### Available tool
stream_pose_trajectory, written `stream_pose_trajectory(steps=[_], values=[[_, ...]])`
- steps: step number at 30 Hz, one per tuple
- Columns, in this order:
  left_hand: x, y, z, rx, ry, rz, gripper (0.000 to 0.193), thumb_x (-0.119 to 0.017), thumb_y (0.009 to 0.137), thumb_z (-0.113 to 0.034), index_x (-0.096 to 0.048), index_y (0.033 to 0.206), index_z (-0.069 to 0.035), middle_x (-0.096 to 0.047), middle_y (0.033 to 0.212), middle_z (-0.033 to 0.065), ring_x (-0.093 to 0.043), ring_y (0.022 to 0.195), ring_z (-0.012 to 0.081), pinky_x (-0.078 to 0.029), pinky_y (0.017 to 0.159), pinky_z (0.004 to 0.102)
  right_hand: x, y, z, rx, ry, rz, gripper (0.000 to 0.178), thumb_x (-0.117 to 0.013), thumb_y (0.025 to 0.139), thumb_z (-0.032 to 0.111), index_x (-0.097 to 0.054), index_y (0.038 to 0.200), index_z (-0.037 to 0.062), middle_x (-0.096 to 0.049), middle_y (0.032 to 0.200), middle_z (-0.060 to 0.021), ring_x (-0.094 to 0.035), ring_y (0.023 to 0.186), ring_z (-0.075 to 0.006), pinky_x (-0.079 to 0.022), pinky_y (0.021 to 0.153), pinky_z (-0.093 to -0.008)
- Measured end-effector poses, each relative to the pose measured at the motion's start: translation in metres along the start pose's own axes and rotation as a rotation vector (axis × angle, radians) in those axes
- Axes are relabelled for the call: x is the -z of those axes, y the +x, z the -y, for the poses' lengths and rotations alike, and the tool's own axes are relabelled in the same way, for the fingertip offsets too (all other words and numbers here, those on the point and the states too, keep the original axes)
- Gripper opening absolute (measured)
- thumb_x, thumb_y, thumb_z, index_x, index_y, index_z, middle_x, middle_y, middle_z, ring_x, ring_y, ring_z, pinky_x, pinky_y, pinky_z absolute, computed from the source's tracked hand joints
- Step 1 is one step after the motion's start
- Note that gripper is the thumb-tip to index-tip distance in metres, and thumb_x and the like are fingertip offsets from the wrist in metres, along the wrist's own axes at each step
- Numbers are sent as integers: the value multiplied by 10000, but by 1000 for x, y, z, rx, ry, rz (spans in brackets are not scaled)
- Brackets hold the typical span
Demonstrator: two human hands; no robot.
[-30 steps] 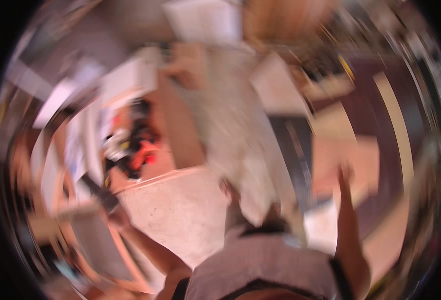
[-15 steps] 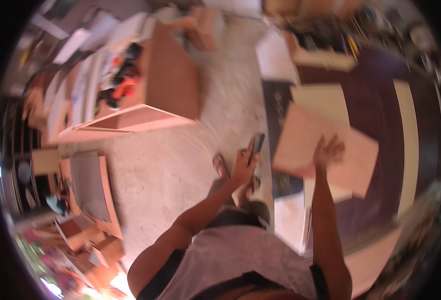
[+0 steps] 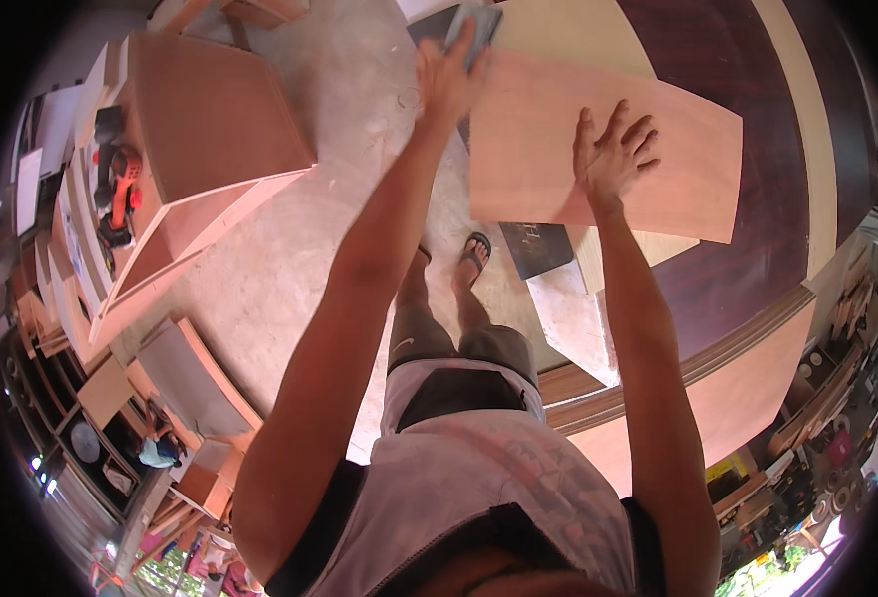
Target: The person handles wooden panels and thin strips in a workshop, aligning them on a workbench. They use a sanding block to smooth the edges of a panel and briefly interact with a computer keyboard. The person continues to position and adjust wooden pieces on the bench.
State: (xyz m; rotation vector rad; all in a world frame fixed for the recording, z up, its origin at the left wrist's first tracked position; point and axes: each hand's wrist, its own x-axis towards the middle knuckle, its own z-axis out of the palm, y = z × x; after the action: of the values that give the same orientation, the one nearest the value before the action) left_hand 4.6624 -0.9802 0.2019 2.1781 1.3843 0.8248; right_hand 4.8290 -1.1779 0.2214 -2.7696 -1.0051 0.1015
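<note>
A flat reddish-tan plywood panel (image 3: 529,134) lies on top of a stack of boards to my right. My right hand (image 3: 613,159) rests on it with the fingers spread. Around the panel's far left corner, my left hand (image 3: 446,80) grips a grey sanding block (image 3: 479,38). Motion smears this hand a little, and I cannot tell whether the block touches the panel's edge.
Under the panel lie a pale board (image 3: 588,30), dark brown sheets (image 3: 718,298) and a black piece (image 3: 537,249). On the left stands a brown cabinet carcass (image 3: 215,114) with an orange-and-black power drill (image 3: 123,189) on it. A person (image 3: 160,443) is at the far left.
My left hand has reached forward with the sanding block, from beside the panel to its far left corner. The view has swung, and my right hand still rests on the panel.
</note>
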Motion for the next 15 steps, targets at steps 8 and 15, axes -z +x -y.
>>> stream_pose_trajectory(steps=[8,15], values=[[65,-236,-25,39,-159,117,633,-763,867,-255,-572,1467,-188,-551,1156,251,-537,1037,396,-452,931,496,-1,6,-13,-80,-62,31,890,-256,960,764,-222,1632,182,-93,1662,-294,-25,1545,-473,-29,1172,-705],[-14,-44,3,161,-399,-124,492,-658,976,-307,-585,1441,-165,-642,1027,223,-587,930,364,-482,853,445,-3,15,-1,10,-57,-31,880,-280,964,756,-234,1627,180,-120,1656,-300,-62,1537,-485,-66,1162,-714]])
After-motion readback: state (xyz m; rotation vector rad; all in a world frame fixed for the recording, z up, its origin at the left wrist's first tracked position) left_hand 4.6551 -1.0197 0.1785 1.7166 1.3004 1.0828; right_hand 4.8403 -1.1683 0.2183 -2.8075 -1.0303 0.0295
